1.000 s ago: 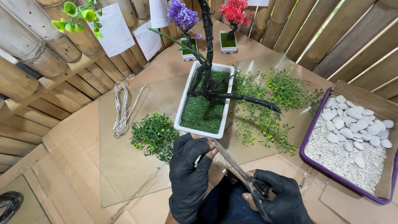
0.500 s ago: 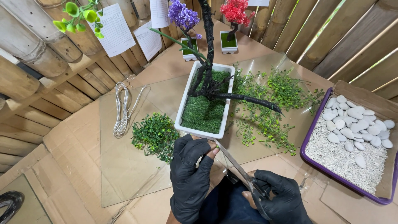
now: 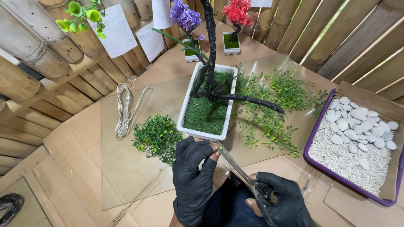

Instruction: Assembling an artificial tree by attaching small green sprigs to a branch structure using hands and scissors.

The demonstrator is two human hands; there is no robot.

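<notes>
Your right hand point(image 3: 280, 199) is closed through the handles of the scissors point(image 3: 240, 172). Their long axis runs up-left from that grip, tips ending at your left hand point(image 3: 194, 168). Left fingers are pinched shut on a small green sprig point(image 3: 219, 148), just above the blade tips, touching the white planter point(image 3: 206, 105) rim. Left hand is nearer.

left hand point(image 3: 194, 176): black fingerless glove | right hand point(image 3: 281, 201): black glove | lap: dark blue
</notes>
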